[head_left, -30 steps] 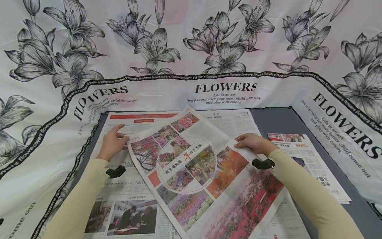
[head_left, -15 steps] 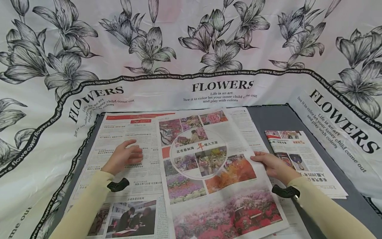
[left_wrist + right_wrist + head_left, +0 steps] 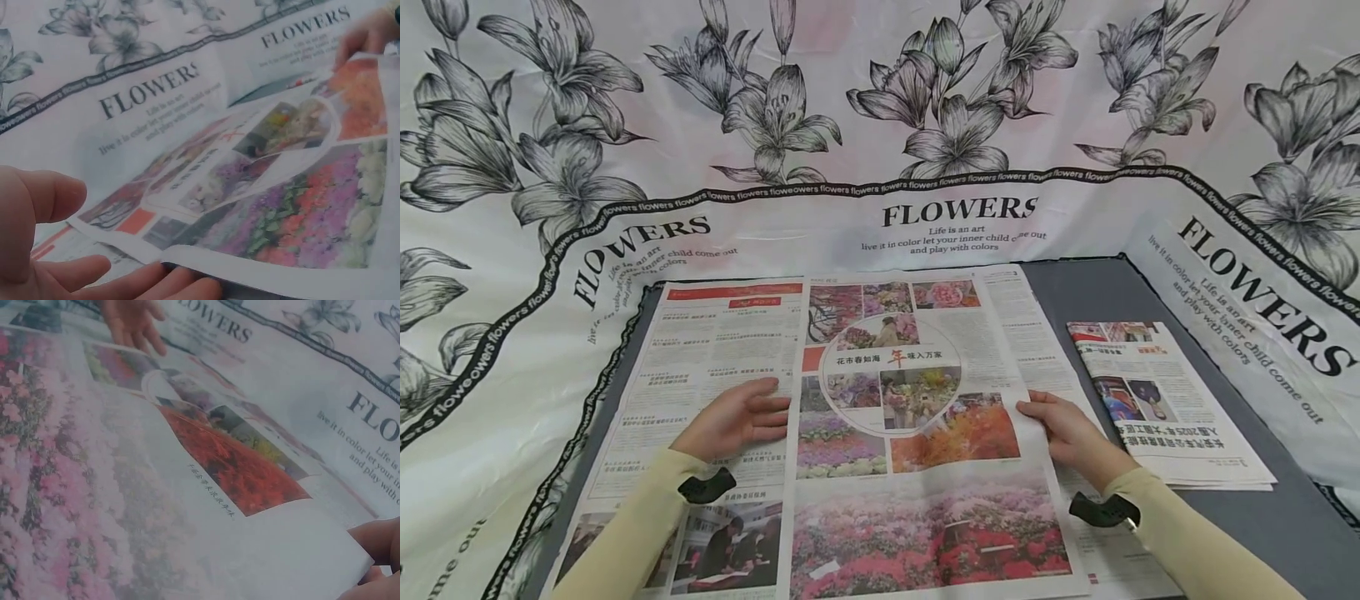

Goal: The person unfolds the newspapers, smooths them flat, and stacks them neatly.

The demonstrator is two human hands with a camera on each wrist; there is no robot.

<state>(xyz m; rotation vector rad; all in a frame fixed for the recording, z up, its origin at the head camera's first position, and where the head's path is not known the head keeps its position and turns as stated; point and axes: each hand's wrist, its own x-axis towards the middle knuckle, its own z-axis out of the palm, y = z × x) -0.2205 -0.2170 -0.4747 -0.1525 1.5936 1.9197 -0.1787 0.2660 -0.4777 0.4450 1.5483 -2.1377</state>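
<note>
A newspaper page with colour flower photos (image 3: 925, 500) lies nearly straight over a larger spread newspaper (image 3: 722, 346) in the head view. Its right edge is pinched between the thumb and fingers of my right hand (image 3: 1071, 433); the right wrist view shows that grip on the paper's edge too. My left hand (image 3: 737, 421) is beside the page's left edge, fingers extended. In the left wrist view its fingers (image 3: 140, 281) lie close by the raised paper edge, with the thumb apart; whether they touch the paper I cannot tell.
A smaller folded newspaper (image 3: 1180, 417) lies at the right on the dark grey table (image 3: 1067, 292). Behind and at both sides hangs a white cloth (image 3: 805, 237) printed with flowers and lettering. Each wrist wears a black band (image 3: 707, 486).
The flower page has turned from a slant to nearly straight and lowered over the spread newspaper. My right hand keeps its edge while moving down; my left hand has moved right and down toward it.
</note>
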